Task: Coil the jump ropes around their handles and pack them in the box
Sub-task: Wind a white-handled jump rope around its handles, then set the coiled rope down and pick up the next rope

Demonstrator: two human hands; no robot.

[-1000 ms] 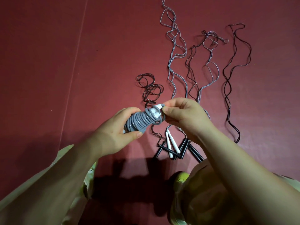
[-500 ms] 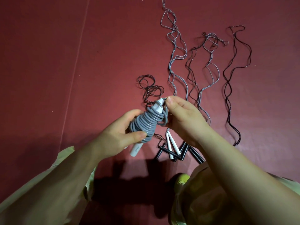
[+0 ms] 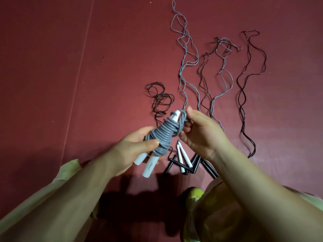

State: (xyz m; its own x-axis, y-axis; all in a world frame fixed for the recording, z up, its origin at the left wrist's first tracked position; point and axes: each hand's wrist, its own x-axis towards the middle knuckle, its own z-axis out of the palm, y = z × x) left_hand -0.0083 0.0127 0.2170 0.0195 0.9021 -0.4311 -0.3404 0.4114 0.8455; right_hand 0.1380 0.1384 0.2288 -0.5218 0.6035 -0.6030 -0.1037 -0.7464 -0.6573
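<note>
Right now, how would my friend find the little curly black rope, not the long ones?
Start at the red floor and the long wavy ropes stretching away from the person. Go left of them all, just above the grey coiled bundle the left hand holds. There lies the bunched black rope: the only one scrunched into small loops, not stretched long.

No legible text, number or brand name is present. The only marking is a small grey swoosh-shaped emblem printed on the white handle [image 3: 150, 166] protruding from the lower end of the coiled grey jump rope [image 3: 161, 137]; it contains no readable characters. A faint dark mark on the upper handle tip [image 3: 175, 115] is too small to read.
</note>
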